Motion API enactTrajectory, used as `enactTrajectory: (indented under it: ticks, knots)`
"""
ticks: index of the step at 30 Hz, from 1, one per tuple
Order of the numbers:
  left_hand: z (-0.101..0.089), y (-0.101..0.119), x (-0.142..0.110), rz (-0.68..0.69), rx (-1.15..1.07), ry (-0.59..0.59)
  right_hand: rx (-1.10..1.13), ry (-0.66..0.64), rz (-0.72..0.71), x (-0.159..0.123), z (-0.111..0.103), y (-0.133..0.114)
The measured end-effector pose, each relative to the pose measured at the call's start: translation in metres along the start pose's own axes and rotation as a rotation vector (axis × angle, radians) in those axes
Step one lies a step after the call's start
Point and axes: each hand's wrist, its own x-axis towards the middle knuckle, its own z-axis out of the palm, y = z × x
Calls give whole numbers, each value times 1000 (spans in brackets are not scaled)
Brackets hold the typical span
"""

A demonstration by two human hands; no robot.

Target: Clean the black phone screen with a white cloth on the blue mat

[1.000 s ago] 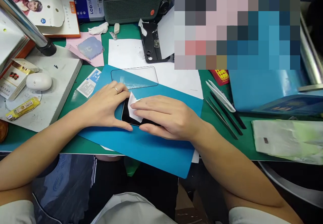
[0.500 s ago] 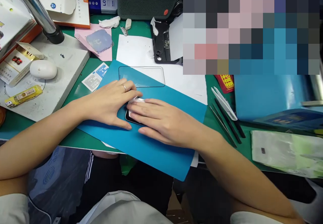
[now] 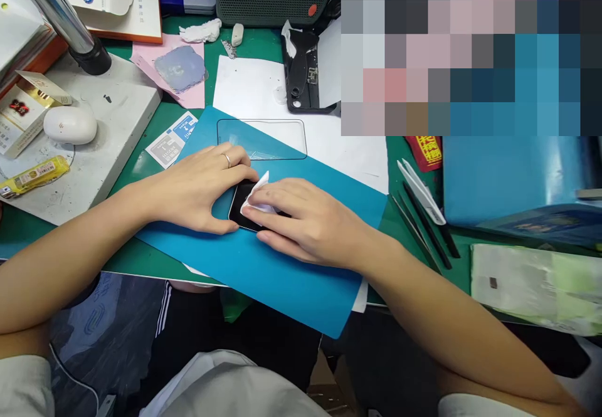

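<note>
A black-screened phone lies face up on a blue mat, partly hidden under my hands. My left hand steadies its left end, the thumb at the near edge and the fingertips at the far edge. A folded white wipe is pinched under the fingers of my right hand, pressed against the screen. Just beyond the hands lies a clear screen protector with a thin black border, across the mat and white paper. A blue-and-grey wipe sachet sits left of it.
Tweezers and other slim tools lie to the right, near a green-white packet. A black phone case is at the back. At left, a white block bears an earbud case, yellow lighter and metal pole.
My right fingers have bunched up and lifted a little, and the wipe now stands up in a fold. More of the black screen shows. My left hand stays around the phone's left end.
</note>
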Motion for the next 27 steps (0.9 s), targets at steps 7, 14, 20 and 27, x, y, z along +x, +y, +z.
enactTrajectory:
  ticks: [7, 14, 20, 27]
  knots:
    - [-1, 0, 2, 1, -34, 7, -95, -5, 43, 1, -3, -8]
    - [-3, 3, 3, -16, -49, 2, -157, 17, 76, 8, 4, -17]
    - [-1, 1, 3, -10, -41, 5, -137, 32, 78, 9, 5, -19]
    - [1, 2, 3, -23, -37, 13, -192, 14, 160, 14, 9, -24]
